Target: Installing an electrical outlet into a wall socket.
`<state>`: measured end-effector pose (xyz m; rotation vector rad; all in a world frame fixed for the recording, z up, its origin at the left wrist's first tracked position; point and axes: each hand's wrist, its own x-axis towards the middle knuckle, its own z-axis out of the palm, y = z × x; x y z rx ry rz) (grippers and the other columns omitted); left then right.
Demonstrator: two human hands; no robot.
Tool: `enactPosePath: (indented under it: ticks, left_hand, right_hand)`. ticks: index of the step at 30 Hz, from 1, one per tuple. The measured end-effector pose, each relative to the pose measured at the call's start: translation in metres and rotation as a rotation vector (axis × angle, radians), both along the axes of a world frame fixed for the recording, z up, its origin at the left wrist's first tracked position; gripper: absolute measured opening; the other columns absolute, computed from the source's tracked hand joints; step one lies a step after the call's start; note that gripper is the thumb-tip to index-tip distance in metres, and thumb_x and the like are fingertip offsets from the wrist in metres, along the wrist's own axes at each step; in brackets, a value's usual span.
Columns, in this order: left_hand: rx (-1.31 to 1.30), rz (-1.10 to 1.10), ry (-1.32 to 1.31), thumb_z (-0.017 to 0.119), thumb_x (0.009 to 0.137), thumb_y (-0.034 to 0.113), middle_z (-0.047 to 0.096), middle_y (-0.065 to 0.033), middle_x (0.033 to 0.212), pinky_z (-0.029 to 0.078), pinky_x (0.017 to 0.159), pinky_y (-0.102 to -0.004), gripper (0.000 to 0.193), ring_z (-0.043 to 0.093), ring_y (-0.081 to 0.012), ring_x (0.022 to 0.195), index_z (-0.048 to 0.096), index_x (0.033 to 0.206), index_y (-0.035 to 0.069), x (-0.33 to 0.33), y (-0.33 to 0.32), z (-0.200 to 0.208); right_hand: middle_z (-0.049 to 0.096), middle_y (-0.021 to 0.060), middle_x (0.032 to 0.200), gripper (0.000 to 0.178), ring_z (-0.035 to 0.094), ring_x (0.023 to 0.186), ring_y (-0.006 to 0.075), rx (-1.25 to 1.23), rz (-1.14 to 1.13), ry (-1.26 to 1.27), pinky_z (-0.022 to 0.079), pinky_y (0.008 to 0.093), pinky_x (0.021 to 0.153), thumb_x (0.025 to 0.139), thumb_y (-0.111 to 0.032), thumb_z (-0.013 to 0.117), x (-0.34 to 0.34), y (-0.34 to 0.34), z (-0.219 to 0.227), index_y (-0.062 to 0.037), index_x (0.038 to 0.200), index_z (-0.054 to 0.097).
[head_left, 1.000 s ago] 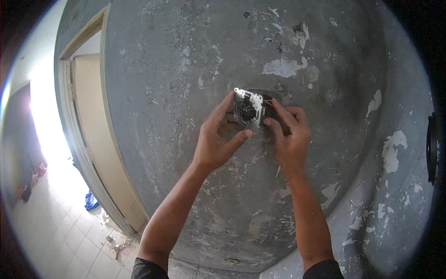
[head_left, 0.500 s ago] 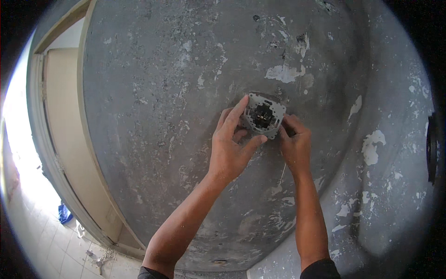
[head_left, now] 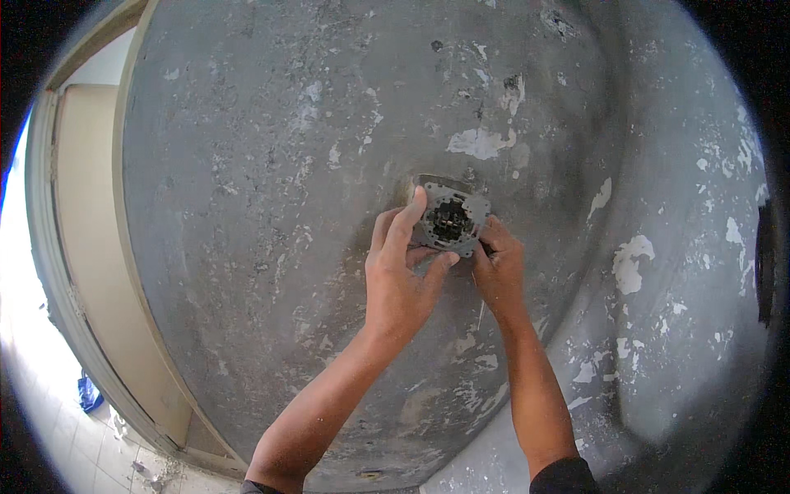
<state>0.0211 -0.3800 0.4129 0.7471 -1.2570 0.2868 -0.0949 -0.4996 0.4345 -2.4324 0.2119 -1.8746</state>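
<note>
A wall socket insert (head_left: 450, 221) with a grey metal mounting plate and a dark, open middle is held slightly tilted in front of a recess in the wall. My left hand (head_left: 397, 276) grips its left side, index finger at the upper left corner and thumb at the lower edge. Pinched together, the fingers of my right hand (head_left: 500, 267) touch the plate's lower right edge; what lies behind the plate there is hidden. Beneath the right hand a thin pale line (head_left: 481, 314) shows, possibly a slim shaft; I cannot tell whether the hand holds it.
Around the insert stretches a grey wall (head_left: 271, 165) with scraped, flaking whitish patches. To the left is a door frame (head_left: 132, 165) with a beige panel (head_left: 86, 181). A blue object (head_left: 89, 393) and debris (head_left: 152, 476) lie on the tiled floor. Another patchy wall (head_left: 683, 288) meets it at right.
The view has shifted, so the wall, hands and insert sit a little further left and lower. More of the recess shows above the plate. Both hands keep their hold.
</note>
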Motion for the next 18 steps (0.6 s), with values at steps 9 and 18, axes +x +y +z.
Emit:
enactPosePath:
  ticks: [9, 18]
  left_hand:
    - [0.086, 0.408, -0.204, 0.076, 0.076, 0.020, 0.050, -0.0167, 0.130, 0.049, 0.094, -0.0392, 0.077, 0.055, -0.0283, 0.115, 0.041, 0.142, -0.001, 0.012, 0.020, 0.016]
    - [0.072, 0.794, -0.356, 0.075, 0.082, 0.024, 0.059, -0.0236, 0.116, 0.051, 0.088, -0.0419, 0.064, 0.062, -0.0343, 0.105, 0.050, 0.130, -0.011, -0.004, 0.019, 0.029]
  right_hand:
    - [0.059, 0.0080, 0.074, 0.040, 0.050, 0.062, 0.0157, 0.113, 0.119, -0.174, 0.042, 0.0289, 0.059, 0.080, -0.011, 0.076, 0.015, 0.009, -0.003, -0.0101, 0.120, 0.069]
    - [0.067, 0.0081, 0.079, 0.036, 0.057, 0.064, 0.0117, 0.238, 0.354, -0.265, 0.045, 0.0270, 0.057, 0.084, -0.010, 0.074, 0.025, 0.016, -0.006, -0.0078, 0.119, 0.069]
